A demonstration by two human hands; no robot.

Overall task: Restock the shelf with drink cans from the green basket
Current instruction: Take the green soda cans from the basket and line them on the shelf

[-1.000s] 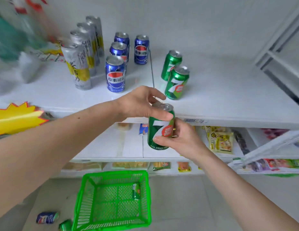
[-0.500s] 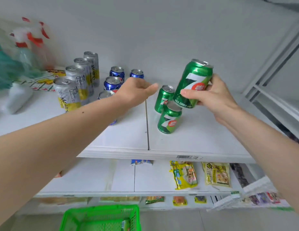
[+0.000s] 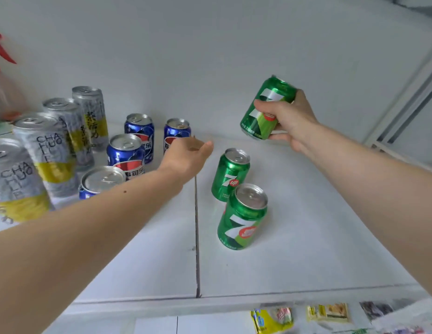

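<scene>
Pretty much the whole shot is taken up by the white shelf, split by a dark seam running front to back.

Far left, four tall silver-and-yellow cans are lined up in a row heading toward the back wall; the nearest one is cut off by the frame edge and blurred. Just right of them, four blue cans are grouped in a loose cluster, the front one partly hidden behind the left forearm.

Right of the seam, two green cans are stood upright, one behind the other, close together, can't tell if they're touching.

A third green can, the held can, is gripped round its side by the right hand, tilted with the top leaning away, up in the air above and behind the two standing ones. No contact with the shelf.

The left hand is stretched out over the seam, fingers relaxed and held together, nothing in it, just in front of the rear blue cans.

Along the bottom edge, a few snack packets can be seen on a lower shelf, kinda blurry.
</scene>
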